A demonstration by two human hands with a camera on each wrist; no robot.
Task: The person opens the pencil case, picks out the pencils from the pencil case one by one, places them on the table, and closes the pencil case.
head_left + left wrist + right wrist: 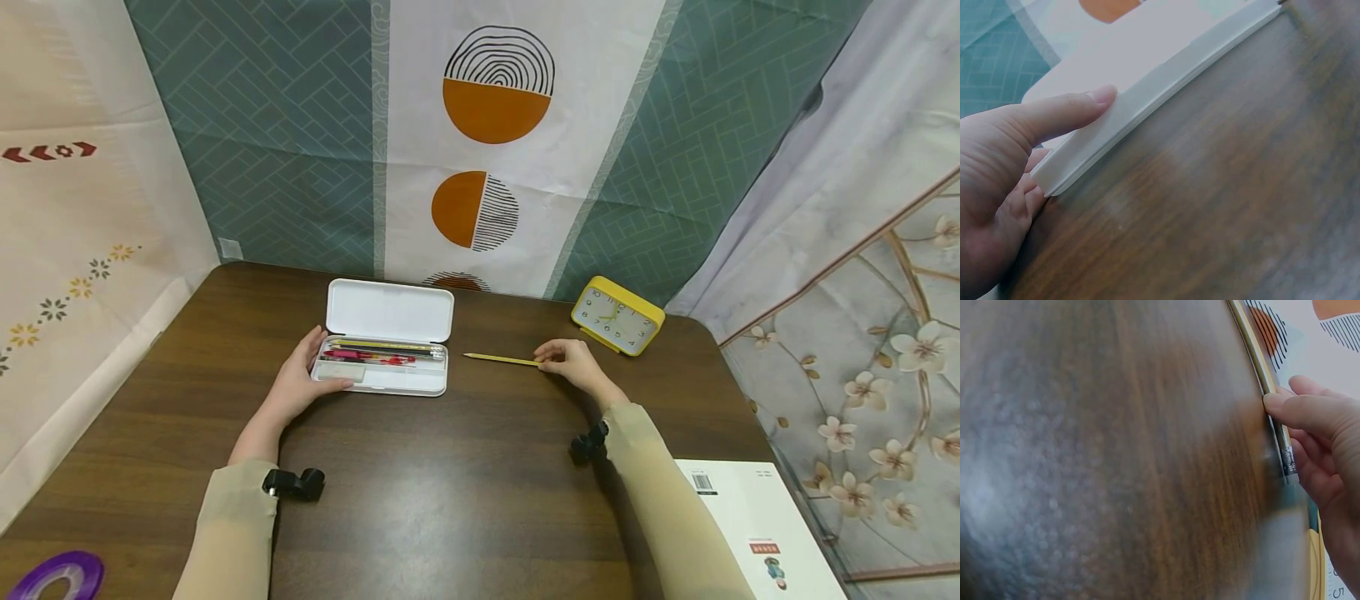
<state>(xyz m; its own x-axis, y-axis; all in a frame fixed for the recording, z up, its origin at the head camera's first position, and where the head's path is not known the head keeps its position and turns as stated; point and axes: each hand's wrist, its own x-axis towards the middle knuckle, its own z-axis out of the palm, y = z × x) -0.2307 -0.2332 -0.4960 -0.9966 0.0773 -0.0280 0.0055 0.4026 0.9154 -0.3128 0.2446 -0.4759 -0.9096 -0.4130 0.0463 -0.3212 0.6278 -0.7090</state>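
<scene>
A white pencil case [390, 310] stands with its lid up on the table, holding several pencils [386, 345], a red pen [345, 355] and a pale eraser [342, 372]. My left hand [298, 379] grips its left end, the thumb over the front rim and the fingers behind the side; in the left wrist view the thumb [1072, 114] presses the case's edge [1147, 94]. To the right of the case, my right hand [573, 365] pinches a yellow pencil [498, 359] near its eraser end, the point aimed left at the case. The right wrist view shows thumb and fingers on the pencil [1257, 353].
A yellow alarm clock [618, 317] stands at the back right, just beyond my right hand. A white book [750, 517] lies at the right, partly under my right sleeve. A purple ring-shaped object [82, 573] sits at the front left corner. Cloth hangs behind the table.
</scene>
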